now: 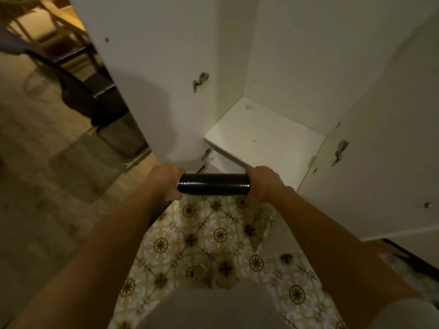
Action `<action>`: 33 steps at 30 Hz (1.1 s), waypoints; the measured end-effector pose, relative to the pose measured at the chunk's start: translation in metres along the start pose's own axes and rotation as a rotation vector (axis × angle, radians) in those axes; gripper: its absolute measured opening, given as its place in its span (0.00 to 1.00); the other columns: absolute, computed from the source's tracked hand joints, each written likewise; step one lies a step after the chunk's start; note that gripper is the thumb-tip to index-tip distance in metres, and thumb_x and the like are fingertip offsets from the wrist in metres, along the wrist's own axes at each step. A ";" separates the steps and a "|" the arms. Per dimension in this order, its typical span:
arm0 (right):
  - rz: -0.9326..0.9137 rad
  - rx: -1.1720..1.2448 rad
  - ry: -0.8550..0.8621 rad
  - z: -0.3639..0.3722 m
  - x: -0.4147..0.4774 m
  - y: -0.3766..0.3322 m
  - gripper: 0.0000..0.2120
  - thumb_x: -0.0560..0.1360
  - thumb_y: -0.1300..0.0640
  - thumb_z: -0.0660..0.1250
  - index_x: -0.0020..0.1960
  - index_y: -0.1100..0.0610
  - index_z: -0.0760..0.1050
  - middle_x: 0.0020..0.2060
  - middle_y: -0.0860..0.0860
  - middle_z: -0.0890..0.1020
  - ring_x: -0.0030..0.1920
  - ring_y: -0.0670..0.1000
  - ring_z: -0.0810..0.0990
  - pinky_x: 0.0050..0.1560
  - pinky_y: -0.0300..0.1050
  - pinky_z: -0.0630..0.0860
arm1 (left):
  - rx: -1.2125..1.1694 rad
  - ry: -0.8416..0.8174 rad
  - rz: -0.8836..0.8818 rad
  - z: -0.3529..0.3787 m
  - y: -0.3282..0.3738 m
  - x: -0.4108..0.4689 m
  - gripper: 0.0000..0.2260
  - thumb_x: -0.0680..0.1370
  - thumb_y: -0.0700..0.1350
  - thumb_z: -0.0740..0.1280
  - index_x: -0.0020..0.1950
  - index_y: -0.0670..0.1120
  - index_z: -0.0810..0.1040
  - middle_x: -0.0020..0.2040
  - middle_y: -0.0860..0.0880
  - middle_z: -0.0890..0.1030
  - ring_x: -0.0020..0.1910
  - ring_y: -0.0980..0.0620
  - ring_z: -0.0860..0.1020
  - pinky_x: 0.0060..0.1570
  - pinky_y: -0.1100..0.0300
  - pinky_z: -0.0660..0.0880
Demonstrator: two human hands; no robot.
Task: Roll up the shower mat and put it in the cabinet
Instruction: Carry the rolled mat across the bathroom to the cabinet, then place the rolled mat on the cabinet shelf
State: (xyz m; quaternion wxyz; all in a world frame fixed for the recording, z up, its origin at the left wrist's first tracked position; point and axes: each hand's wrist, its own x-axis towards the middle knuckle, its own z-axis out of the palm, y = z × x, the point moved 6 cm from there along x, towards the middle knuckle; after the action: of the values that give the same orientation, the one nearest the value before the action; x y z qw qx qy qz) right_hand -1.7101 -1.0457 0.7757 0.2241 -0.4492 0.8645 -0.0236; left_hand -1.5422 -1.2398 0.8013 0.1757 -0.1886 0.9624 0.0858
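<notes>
Rolled end of the mat (213,184) between left hand (166,182) and right hand (263,184), before the open cabinet (263,136), unrolled part trailing behind.

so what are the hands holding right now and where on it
The partly rolled shower mat: the left hand and right hand each grip one end of the black roll.

No readable text anywhere in view.

The patterned mat (213,236) carries only floral and star-like motifs (ornament, not lettering), and the white cabinet (266,136) with its open doors shows no label, brand, number or sign.
</notes>
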 end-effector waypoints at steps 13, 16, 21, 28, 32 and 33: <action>0.186 0.120 0.030 -0.076 0.093 0.092 0.25 0.56 0.45 0.79 0.49 0.53 0.78 0.37 0.48 0.80 0.38 0.49 0.79 0.38 0.42 0.78 | -0.324 -0.086 0.262 -0.075 -0.009 0.171 0.18 0.63 0.50 0.79 0.48 0.60 0.77 0.42 0.59 0.79 0.41 0.59 0.77 0.42 0.60 0.74; 0.233 0.160 0.011 -0.096 0.128 0.123 0.29 0.53 0.42 0.79 0.50 0.53 0.77 0.38 0.48 0.80 0.37 0.47 0.80 0.39 0.44 0.82 | -0.390 -0.097 0.319 -0.094 -0.009 0.222 0.18 0.61 0.50 0.81 0.47 0.52 0.81 0.40 0.55 0.83 0.36 0.60 0.80 0.39 0.59 0.78; 0.246 0.278 -0.084 -0.130 0.187 0.179 0.36 0.46 0.35 0.79 0.50 0.48 0.75 0.43 0.45 0.79 0.43 0.46 0.79 0.44 0.44 0.82 | -0.677 -0.430 0.229 -0.112 -0.015 0.304 0.22 0.61 0.48 0.82 0.53 0.55 0.82 0.48 0.52 0.85 0.46 0.55 0.83 0.43 0.60 0.81; 0.346 0.583 -0.082 -0.152 0.222 0.244 0.38 0.42 0.31 0.81 0.48 0.44 0.78 0.48 0.43 0.79 0.47 0.46 0.79 0.47 0.46 0.82 | -1.312 -0.403 0.058 -0.123 -0.030 0.380 0.29 0.59 0.44 0.81 0.59 0.47 0.81 0.57 0.44 0.83 0.58 0.45 0.80 0.48 0.56 0.79; 0.411 1.014 0.068 -0.163 0.231 0.278 0.31 0.49 0.39 0.85 0.46 0.54 0.83 0.41 0.51 0.86 0.41 0.51 0.86 0.39 0.46 0.83 | -1.584 -0.374 -0.044 -0.109 -0.031 0.410 0.22 0.69 0.37 0.76 0.63 0.41 0.79 0.61 0.39 0.80 0.60 0.42 0.79 0.51 0.57 0.80; 0.426 1.091 0.081 -0.166 0.239 0.290 0.29 0.53 0.42 0.85 0.48 0.55 0.83 0.41 0.52 0.87 0.42 0.51 0.86 0.40 0.47 0.83 | -1.633 -0.348 -0.089 -0.107 -0.029 0.428 0.21 0.70 0.37 0.73 0.63 0.40 0.78 0.61 0.39 0.80 0.59 0.42 0.79 0.49 0.58 0.81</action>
State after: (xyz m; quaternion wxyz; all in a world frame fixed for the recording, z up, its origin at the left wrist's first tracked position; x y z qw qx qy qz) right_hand -2.1190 -1.0878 0.7666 0.3895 -0.0838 0.8066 -0.4367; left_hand -1.9344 -1.4333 0.7392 0.1332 -0.2787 0.5485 0.7770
